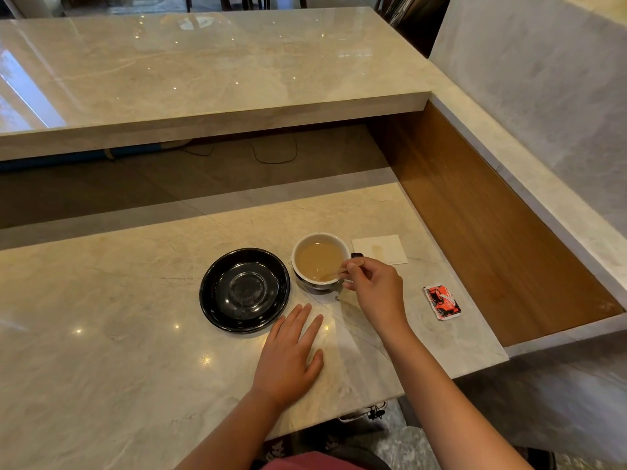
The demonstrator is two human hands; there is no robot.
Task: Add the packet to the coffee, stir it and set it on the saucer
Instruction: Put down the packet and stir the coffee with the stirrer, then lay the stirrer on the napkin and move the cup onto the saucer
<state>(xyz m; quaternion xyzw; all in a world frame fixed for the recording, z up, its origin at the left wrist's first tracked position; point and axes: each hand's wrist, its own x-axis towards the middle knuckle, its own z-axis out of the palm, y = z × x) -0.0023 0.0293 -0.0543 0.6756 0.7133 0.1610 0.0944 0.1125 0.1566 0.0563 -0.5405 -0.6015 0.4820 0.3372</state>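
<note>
A white cup (307, 239) of milky coffee stands on the marble counter, just right of an empty black saucer (217, 290). My right hand (375, 290) pinches a thin wooden stir stick (334, 273) whose tip dips into the coffee. Flat on the counter in front of the saucer rests my left hand (288, 354), fingers spread and holding nothing. A red and white packet (442, 301), crumpled, lies on the counter to the right of my right hand.
A white napkin (380, 249) with a brown stain lies behind the cup. A raised marble ledge (203, 106) overhangs the back of the counter. A wooden side panel (492, 225) bounds the right, where the counter edge (475, 368) drops off.
</note>
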